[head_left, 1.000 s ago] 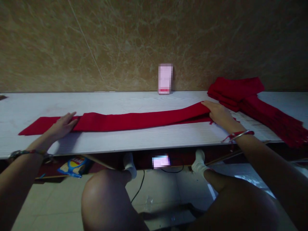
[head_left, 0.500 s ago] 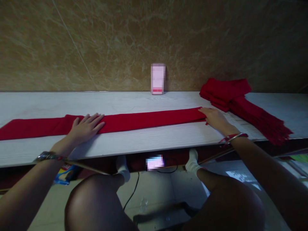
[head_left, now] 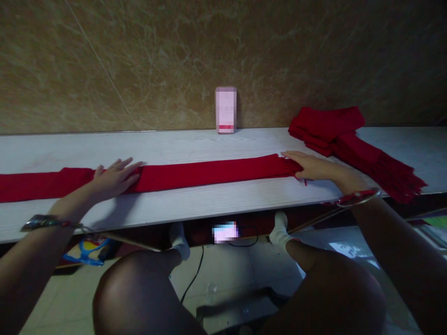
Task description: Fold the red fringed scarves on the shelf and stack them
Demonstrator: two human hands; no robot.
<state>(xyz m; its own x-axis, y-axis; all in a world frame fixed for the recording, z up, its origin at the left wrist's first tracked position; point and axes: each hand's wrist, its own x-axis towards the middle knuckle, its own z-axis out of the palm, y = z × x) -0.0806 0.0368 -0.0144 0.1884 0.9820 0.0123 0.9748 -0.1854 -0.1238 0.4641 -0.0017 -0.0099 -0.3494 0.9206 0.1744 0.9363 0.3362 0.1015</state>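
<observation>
A long red scarf (head_left: 202,174), folded into a narrow strip, lies across the white table (head_left: 195,204) and runs out of view on the left. My left hand (head_left: 113,179) rests on it, palm down and fingers spread. At the scarf's right end, where short fringe shows, my right hand (head_left: 310,165) is open, thumb and fingers apart beside the fringe. A second red scarf (head_left: 326,123), loosely folded with its fringe towards the front edge, lies to the right of my right hand.
A pixelated phone (head_left: 226,110) leans on the brown marbled wall (head_left: 174,60). Below the table's front edge are a blue snack bag (head_left: 85,251), another blurred screen (head_left: 225,232), a black cable (head_left: 197,270) and my feet in white socks.
My left hand slid right along the scarf, then slightly back left. My right hand pressed the raised right end down, then let go and opened. The view has shifted a little.
</observation>
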